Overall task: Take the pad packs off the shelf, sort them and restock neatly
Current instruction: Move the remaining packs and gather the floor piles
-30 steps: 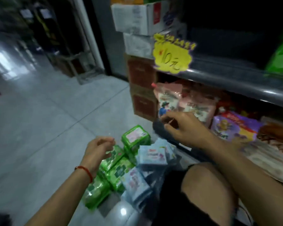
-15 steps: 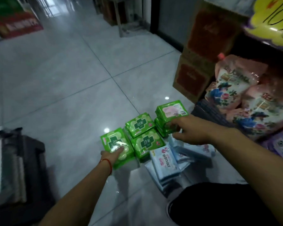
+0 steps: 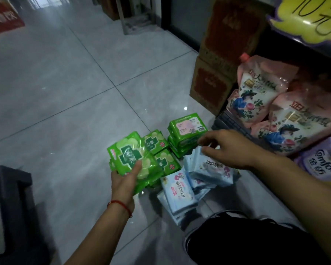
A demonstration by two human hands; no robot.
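Nearby, "Comfort" pouch (image 3: 322,167), "100%" blue pack (image 3: 211,169), "10" tag (image 3: 310,18)

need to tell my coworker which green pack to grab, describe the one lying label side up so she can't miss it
On the tiled floor by the brown cartons sit green pad packs. The label-up pack tops the stack nearest the cartons; only it shows a pale pink printed label with a barcode.

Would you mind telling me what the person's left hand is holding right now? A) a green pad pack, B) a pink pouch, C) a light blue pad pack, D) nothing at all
A: the left hand grips a green pad pack, thumb on its front, lifted above the other green packs on the floor; the blue packs lie nearer the right hand.
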